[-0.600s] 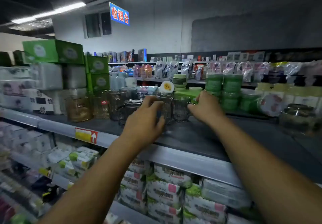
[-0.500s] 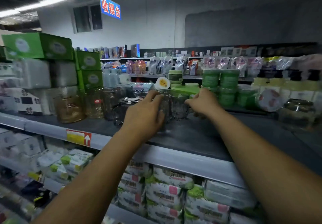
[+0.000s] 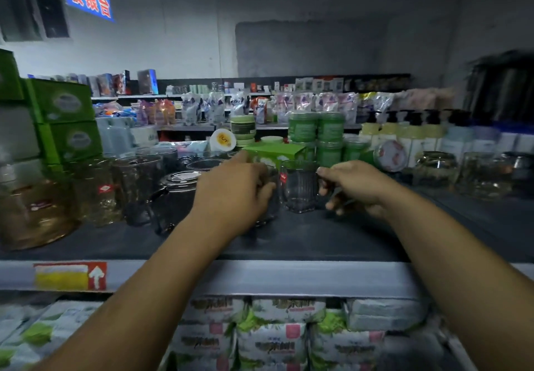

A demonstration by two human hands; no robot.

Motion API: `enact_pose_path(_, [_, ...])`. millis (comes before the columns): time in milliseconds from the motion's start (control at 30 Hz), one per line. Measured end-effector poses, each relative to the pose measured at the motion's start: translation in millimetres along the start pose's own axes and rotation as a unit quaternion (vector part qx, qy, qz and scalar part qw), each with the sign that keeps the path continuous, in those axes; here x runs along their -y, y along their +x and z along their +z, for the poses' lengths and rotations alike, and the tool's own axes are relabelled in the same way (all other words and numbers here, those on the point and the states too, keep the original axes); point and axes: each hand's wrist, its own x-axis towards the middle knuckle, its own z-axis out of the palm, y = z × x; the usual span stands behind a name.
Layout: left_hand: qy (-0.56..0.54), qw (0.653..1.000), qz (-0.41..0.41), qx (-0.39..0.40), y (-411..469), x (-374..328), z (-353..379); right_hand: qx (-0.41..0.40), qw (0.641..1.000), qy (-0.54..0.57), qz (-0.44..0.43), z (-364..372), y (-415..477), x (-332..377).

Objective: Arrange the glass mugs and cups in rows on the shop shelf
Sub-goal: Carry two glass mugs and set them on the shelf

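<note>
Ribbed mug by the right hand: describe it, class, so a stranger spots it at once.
Look at the dark shelf, before the green jars. Between the left hand, gripping another mug, and the right hand stands the ribbed mug, handle in the right fingers. Unlike its neighbours, its wall has upright ribs.

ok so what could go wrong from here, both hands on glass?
1. The left hand grips a mug close beside the ribbed cup held by the right hand; the two could knock and chip.
2. The lidded mug stands close by the left wrist; a sideways nudge might tip it.
</note>
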Motion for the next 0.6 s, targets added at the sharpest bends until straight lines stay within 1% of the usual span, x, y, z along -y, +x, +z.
enact_pose_path(100, [-0.076, 0.995, 0.01, -0.069, -9.0, -6.6, 2.7, -0.036, 0.998, 0.047, 0.004, -6.9, -22.3, -8.7])
enact_pose_path(167, [-0.172, 0.982, -0.002, -0.082, -17.1, -14.0, 6.4, -0.062, 0.995, 0.079, 0.012, -10.6, -35.4, -13.5])
enact_pose_path(233, [-0.286, 0.957, -0.027, -0.044, -24.6, -21.2, 10.9, -0.08, 0.992, 0.095, 0.016, -14.8, -43.5, -17.0])
enact_pose_path(300, [-0.377, 0.923, -0.066, 0.029, -26.1, -25.4, 13.1, -0.092, 0.99, 0.105, 0.02, -19.0, -47.0, -19.1])
enact_pose_path(400, [-0.423, 0.889, -0.126, 0.123, -19.0, -24.5, 16.1, -0.093, 0.984, 0.15, 0.024, -20.3, -46.8, -22.6])
enact_pose_path(467, [-0.444, 0.871, -0.156, 0.141, -14.5, -23.0, 19.6, -0.095, 0.978, 0.185, 0.024, -18.6, -44.2, -25.8])
enact_pose_path(600, [-0.48, 0.854, -0.165, 0.112, -13.5, -23.8, 28.1, -0.12, 0.957, 0.265, 0.024, -10.4, -35.0, -28.5])
